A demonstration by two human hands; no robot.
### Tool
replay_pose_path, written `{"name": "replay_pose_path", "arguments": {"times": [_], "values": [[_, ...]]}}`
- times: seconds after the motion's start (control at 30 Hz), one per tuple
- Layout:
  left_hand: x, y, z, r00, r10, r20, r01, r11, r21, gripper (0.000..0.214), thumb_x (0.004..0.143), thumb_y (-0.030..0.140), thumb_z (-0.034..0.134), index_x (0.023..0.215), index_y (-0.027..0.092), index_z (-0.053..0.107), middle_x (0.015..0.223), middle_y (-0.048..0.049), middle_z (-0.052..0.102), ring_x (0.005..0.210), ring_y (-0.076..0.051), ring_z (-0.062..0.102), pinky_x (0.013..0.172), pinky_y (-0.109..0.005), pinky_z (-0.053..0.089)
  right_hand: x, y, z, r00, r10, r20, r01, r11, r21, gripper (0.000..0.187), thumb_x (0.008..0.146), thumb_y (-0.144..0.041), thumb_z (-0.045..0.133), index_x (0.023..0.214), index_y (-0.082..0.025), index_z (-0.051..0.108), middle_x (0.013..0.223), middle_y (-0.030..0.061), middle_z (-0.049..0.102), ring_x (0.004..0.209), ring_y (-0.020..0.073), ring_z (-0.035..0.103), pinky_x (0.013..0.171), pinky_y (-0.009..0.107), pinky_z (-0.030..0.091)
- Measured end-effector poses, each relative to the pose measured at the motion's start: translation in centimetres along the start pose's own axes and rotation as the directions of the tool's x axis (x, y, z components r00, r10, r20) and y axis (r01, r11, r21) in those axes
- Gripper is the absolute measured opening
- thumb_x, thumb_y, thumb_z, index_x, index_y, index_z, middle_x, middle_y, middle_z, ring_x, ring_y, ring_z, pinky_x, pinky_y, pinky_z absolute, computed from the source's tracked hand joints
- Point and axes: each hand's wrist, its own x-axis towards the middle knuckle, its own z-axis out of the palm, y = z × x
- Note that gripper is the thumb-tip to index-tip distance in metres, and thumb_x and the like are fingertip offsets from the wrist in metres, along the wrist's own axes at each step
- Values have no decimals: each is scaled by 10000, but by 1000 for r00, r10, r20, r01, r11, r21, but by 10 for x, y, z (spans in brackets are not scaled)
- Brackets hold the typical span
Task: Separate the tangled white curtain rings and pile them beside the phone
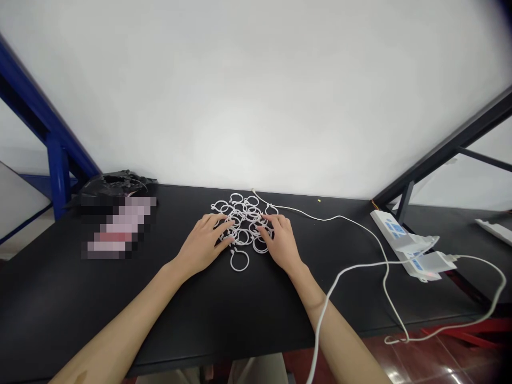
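Observation:
Several white plastic rings (244, 213) lie in a loose pile on the black table (224, 309), near its far edge. My left hand (206, 241) rests on the pile's left side, palm down, fingers spread flat over the rings. On the right side my right hand (280, 240) lies the same way, its fingertips on the rings. One ring (239, 260) lies apart, just in front of the pile between both hands. Neither hand grips anything.
A white cable (360, 266) runs from the pile across the table and over its front edge. White devices (412, 242) sit at the right edge. A crumpled black bag (114, 185) and a blurred-out patch (118, 226) lie at the left. A white wall stands behind.

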Motion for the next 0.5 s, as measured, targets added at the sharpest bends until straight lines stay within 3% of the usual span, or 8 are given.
{"name": "replay_pose_path", "arguments": {"times": [0.2, 0.33, 0.5], "values": [[0, -4, 2, 992, -119, -41, 120, 992, 29, 337, 926, 548, 519, 875, 218, 566, 973, -60, 584, 925, -255, 513, 819, -423, 459, 2, 3, -3, 1000, 28, -9, -29, 999, -40, 319, 975, -445, 484, 1043, -197, 671, 923, 79, 640, 886, 234, 551, 839, 389, 450], [-1, -3, 0, 995, -98, -17, 98, 995, 17, 335, 949, 528, 484, 840, 222, 565, 956, -58, 590, 925, -253, 511, 816, -427, 449, 1, 1, -4, 1000, -2, 29, 3, 1000, -22, 271, 971, -422, 516, 1001, -206, 677, 897, 56, 660, 882, 219, 558, 835, 360, 427], [-3, 2, -4, 995, -75, -63, 76, 997, 16, 313, 970, 474, 455, 875, 225, 617, 1022, -72, 619, 959, -252, 533, 867, -449, 469, 0, -5, -7, 999, -12, 32, 13, 1000, -4, 236, 979, -378, 508, 980, -215, 680, 925, 52, 677, 902, 215, 561, 841, 356, 427]]}}
